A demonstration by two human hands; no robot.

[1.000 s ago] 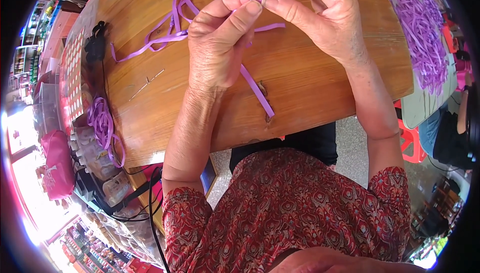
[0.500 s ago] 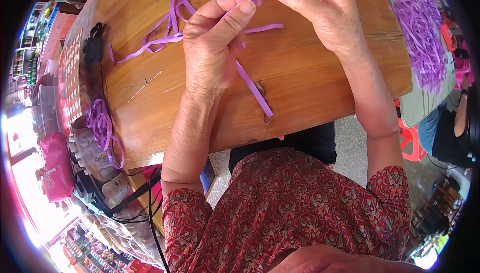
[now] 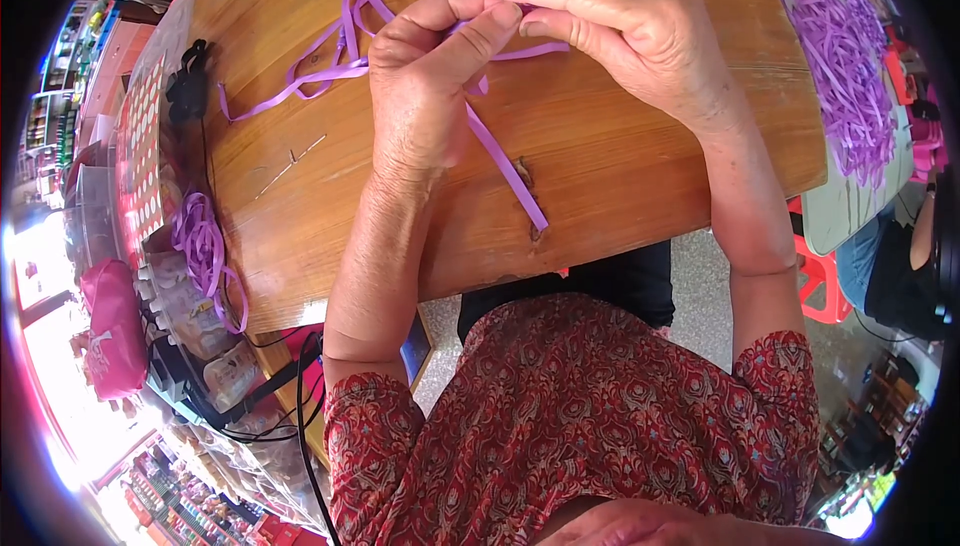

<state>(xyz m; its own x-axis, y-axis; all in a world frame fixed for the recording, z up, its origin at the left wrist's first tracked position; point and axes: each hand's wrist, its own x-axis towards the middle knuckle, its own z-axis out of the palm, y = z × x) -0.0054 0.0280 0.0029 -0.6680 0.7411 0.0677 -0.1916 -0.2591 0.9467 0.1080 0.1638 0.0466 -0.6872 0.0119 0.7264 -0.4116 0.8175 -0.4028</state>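
Note:
My left hand (image 3: 425, 71) is closed, pinching a purple ribbon (image 3: 508, 172) between thumb and forefinger above the wooden table (image 3: 620, 181). One flat tail of that ribbon hangs below the hand toward the table's near edge. Right against the left fingertips, my right hand (image 3: 645, 41) has thumb and fingers closed around the ribbon's upper part. Most of the spot where the fingertips meet is covered, with just a sliver of purple showing. More purple ribbon (image 3: 325, 76) lies in loose loops on the table beyond and left of the left hand, with small beads or knots on it.
A thin metal hook or needle (image 3: 291, 159) lies on the table at left. Near the left edge are a purple ribbon coil (image 3: 205, 246), a black cable adapter (image 3: 187, 86) and a pink pouch (image 3: 112, 331). A ribbon heap (image 3: 840, 71) covers a side table at right, with another person nearby.
My right hand has moved left and down onto the left fingertips, hiding the knotted piece that showed between the hands. The left hand has barely shifted.

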